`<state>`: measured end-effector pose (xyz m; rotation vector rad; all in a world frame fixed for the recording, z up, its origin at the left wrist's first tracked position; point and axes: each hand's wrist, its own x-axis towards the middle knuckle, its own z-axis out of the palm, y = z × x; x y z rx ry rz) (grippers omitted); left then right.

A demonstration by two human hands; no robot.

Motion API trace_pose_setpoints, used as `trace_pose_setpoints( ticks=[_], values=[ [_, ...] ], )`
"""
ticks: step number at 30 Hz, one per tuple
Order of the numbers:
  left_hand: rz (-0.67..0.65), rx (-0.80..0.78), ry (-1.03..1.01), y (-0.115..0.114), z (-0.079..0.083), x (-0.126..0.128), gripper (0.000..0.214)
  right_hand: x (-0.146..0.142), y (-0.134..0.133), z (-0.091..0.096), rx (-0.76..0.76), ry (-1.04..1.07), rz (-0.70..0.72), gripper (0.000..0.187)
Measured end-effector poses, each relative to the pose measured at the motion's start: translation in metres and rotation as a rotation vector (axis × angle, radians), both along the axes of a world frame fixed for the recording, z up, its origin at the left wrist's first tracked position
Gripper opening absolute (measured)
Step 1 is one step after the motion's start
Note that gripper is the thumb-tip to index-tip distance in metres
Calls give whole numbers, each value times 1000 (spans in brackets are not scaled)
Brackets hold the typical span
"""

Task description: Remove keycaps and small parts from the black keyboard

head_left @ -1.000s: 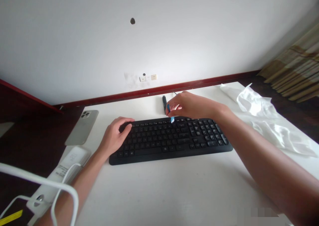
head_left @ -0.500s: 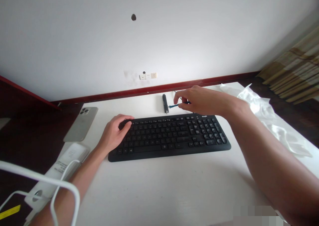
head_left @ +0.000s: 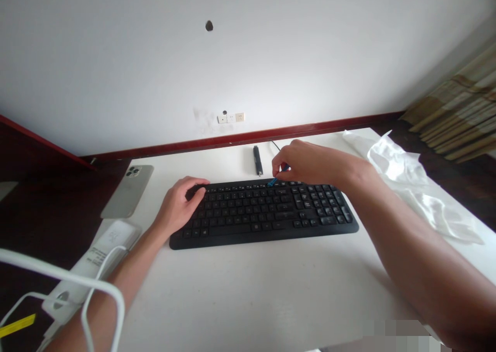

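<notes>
Keyboard [head_left: 263, 215] lay crosswise on the white tabletop [head_left: 251, 290], its long axis running side to side.
The right hand [head_left: 310, 165] pinched a small blue tool [head_left: 273, 182] at the top key row; the left hand [head_left: 178, 204] rested loosely curved on the left keys, grasping nothing. No lettering was legible.

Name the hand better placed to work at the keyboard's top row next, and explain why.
Probably the right: the right hand pinches a small blue tool at the top row of the keyboard. The left hand rests at the left end, holding nothing visible.
</notes>
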<state>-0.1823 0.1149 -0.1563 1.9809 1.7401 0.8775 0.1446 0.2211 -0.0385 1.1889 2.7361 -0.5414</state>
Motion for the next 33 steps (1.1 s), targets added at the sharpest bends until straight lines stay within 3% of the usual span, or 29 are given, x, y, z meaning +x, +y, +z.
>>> trace_pose_setpoints(
  ticks=[8, 15, 20, 26, 33],
  values=[
    [-1, -12, -12, -1, 0, 0, 27, -5, -8, -3, 57, -28, -46, 18],
    [5, -6, -13, -1, 1, 2, 26, -22, -29, -2, 271, -162, -10, 24],
    [5, -7, -21, 0, 0, 1, 26, -33, -40, -7, 327, -241, 52, 34],
    [0, -6, -20, 0, -1, 0, 26, -25, -32, -6, 229, -173, 0, 28],
    [-3, -6, -11, 0, -1, 0, 26, -6, -16, 6, 61, -35, -32, 21]
  ],
)
